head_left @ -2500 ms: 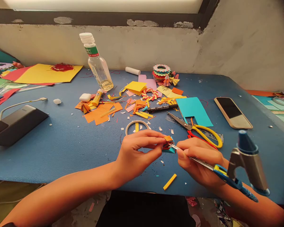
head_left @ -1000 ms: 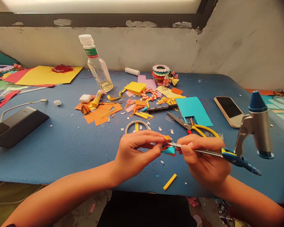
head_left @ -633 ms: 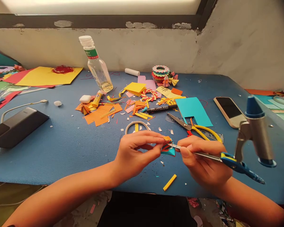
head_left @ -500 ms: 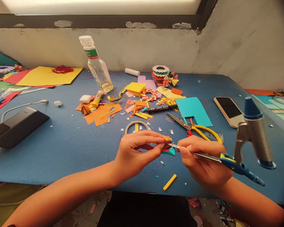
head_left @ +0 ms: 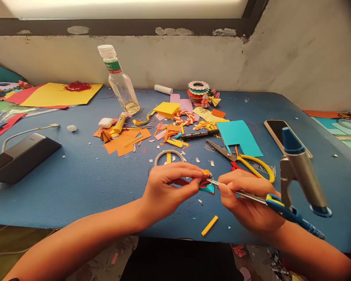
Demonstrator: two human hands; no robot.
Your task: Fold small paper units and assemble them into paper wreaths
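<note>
Between its thumb and fingertips, my left hand [head_left: 171, 187] pinches a small folded paper piece [head_left: 207, 188] with orange, red and blue layers. My right hand [head_left: 250, 197] is closed around the metal leg of what looks like a drawing compass [head_left: 276, 203]. Its thin tip reaches the paper layers beside my left fingertips. The compass's blue and yellow joint and its silver barrel with a blue cone stick out to the right. Just behind my left hand lies a roll of tape [head_left: 156, 158], partly covered. A yellow paper strip [head_left: 210, 226] rests on the table below the hands.
Yellow-handled scissors [head_left: 257, 164] lie beyond my right hand, near a blue card [head_left: 240, 134] and a phone [head_left: 276, 130]. Behind are a black marker [head_left: 200, 134], orange paper scraps [head_left: 125, 142] and a tilted-looking bottle [head_left: 123, 88]. A dark device [head_left: 26, 156] stands at left.
My right hand and the compass have shifted slightly left, and the compass's barrel end has dipped and tilted. The folded paper has turned a little; my left hand stays nearly in place.
</note>
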